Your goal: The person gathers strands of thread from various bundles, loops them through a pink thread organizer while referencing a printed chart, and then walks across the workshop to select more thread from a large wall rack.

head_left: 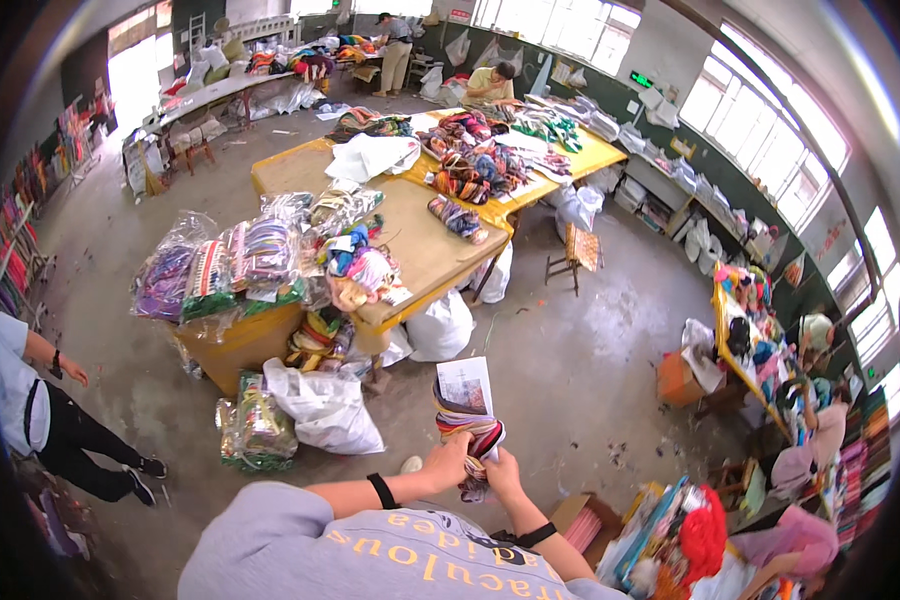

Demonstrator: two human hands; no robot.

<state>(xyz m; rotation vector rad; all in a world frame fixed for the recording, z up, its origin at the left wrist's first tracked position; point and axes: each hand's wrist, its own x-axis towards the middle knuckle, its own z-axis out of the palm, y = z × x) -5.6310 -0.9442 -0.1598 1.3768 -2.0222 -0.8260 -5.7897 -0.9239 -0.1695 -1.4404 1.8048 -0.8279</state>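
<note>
A bundle of multicoloured yarn, striped in pink, red, yellow and dark strands, is held in front of my chest. Wrapped around its left side is my left hand, fingers closed. My right hand grips the same bundle from the right, a little lower. Tail ends of the yarn hang below between both hands. A white printed sheet with a picture stands up from the top of the bundle; how it is attached is hidden. Dark bands circle both wrists.
Ahead stands a yellow-edged table loaded with yarn bundles and plastic-wrapped packs. A white sack sits on the floor before it. One person stands at left; others sit at right. A stool is beyond.
</note>
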